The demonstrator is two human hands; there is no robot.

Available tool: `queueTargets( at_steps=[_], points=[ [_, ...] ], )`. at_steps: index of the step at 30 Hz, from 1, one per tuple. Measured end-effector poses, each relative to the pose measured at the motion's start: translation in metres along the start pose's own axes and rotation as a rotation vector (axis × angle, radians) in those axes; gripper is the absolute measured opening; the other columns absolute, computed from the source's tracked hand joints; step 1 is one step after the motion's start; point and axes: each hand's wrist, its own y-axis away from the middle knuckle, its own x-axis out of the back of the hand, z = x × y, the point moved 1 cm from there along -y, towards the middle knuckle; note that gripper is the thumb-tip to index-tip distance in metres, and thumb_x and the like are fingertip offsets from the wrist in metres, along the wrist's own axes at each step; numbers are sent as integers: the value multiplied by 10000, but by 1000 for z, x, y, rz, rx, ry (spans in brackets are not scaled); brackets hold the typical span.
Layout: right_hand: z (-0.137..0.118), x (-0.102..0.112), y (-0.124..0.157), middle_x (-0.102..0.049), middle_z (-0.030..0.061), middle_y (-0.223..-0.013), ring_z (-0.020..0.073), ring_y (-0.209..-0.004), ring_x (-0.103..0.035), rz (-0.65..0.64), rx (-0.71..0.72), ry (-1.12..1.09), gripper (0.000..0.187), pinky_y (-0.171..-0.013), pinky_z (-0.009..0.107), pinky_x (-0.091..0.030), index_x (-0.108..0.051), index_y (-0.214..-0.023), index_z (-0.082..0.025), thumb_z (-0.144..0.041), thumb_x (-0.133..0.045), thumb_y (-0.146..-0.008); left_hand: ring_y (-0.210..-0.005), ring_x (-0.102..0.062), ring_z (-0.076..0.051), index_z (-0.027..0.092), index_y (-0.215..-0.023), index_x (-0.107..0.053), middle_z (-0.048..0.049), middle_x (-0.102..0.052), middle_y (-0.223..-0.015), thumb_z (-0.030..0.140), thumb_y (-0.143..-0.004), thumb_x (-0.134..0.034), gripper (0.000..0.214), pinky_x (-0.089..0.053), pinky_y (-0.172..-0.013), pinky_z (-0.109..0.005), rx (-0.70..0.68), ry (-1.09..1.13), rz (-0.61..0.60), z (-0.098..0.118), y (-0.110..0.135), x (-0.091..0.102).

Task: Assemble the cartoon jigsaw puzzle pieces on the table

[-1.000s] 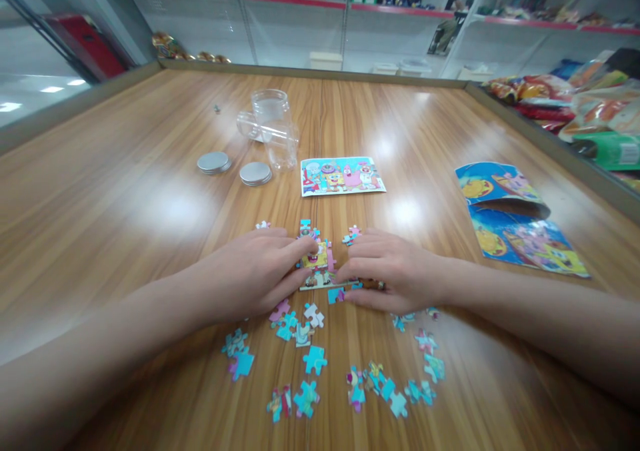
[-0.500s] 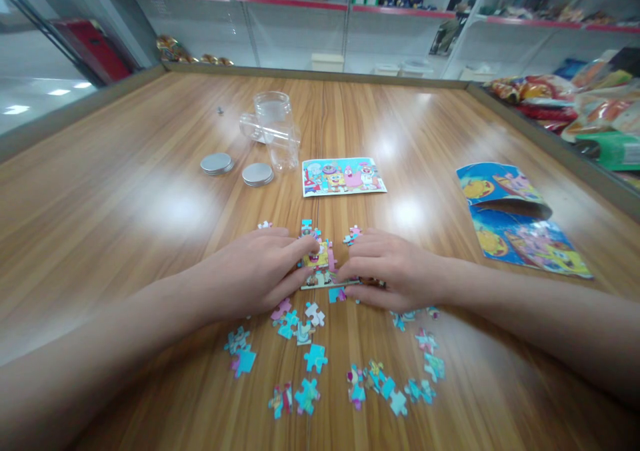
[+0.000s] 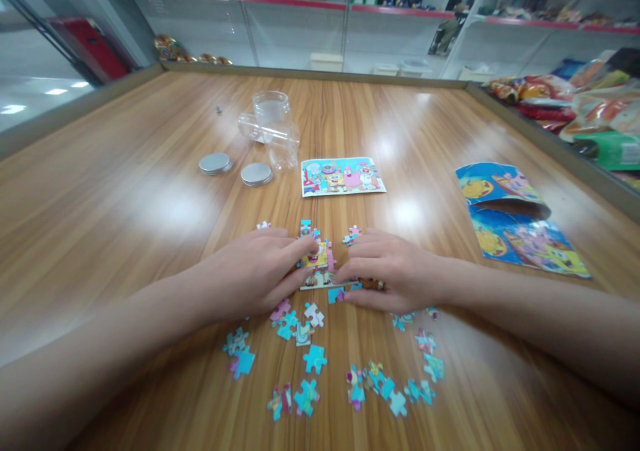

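While L hand [image 3: 267,264] & R hand [image 3: 390,268] flank it, part-built puzzle [image 3: 315,259] sits btwn them

As head view shows, L hand is palm down, index & thumb tips a bit apart, both at puzzle's L side; can't tell if they pinch a pc. R hand curls at its R side, thumb apart from index; fingertips partly hidden, so can't tell if it grips anything. Blue-purple pc [image 3: 335,296] lies just beside R thumb. Loose pcs [image 3: 315,359] are scattered on wooden table [image 3: 135,151], mostly btwn the forearms. Beyond puzzle: picture card [image 3: 343,178] w/ cartoon figures. To its L: silver lids [image 3: 257,173] & clear jars [image 3: 281,146], one upright, one on its side. Far R: blue printed sleeve [image 3: 530,244]. Past table's R edge: snack packs [image 3: 545,88]. Back: pink-edged shelves [image 3: 290,0].
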Motion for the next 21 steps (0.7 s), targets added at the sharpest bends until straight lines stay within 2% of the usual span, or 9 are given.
queueTargets(
  at_steps=[7,14,21],
  points=[
    [0,0,0,-676,43,-877,167,-799,-591,0,-1,16,204,-792,329,-423,-673,-1058,-163,-327,-555,-1029,-825,-651,-243,163,-1177,-569,-61,-650,-878,390,-1092,-314,352,-465,-741,-377,-9,-3,6,2,0,1],
    [-1,0,-1,-679,40,-854,166,-781,-589,12,14,26,162,-741,307,-423,-684,-1038,-150,-233,-549,-1008,-814,-652,-248,161,-1168,-574,-63,-655,-871,405,-1095,-301,373,-464,-729,-380,-11,-22,23,1,0,0],
    [-1,0,-1,-682,41,-862,166,-784,-592,13,14,32,162,-755,315,-430,-682,-1042,-153,-171,-531,-989,-833,-658,-247,166,-1181,-567,-66,-666,-891,393,-1091,-316,350,-471,-743,-380,-9,-27,16,0,1,0]
  ],
)
